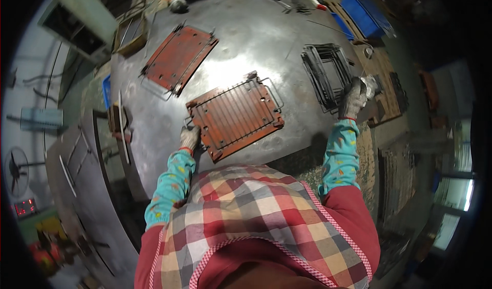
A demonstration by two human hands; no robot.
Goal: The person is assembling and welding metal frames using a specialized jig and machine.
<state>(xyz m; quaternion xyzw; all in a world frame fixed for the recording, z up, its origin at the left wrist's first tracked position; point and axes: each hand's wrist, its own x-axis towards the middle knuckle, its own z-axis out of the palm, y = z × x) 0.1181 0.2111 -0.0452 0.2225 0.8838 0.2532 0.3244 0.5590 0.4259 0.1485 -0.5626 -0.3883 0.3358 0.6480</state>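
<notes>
A red metal jig plate [238, 115] with several parallel rods and wire handles at its ends lies on the steel table [279, 37] in front of me. My left hand [190, 136], in a grey glove, is closed at the left edge of this plate, by its wire handle. Off to the right, my gloved right hand [352, 100] is beside a stack of black metal frames [328, 76]. Its fingers look curled, next to a pale grey item [370, 85] at the table's edge whose kind I cannot make out. What the fingers grip is hidden.
A second red jig plate [180, 59] lies at the far left. Across the table shows another person's gloved hand [178, 5]. Thin metal rods [294, 4] lie at the far edge. Blue crates [363, 14] and a wooden pallet [385, 91] stand right of the table.
</notes>
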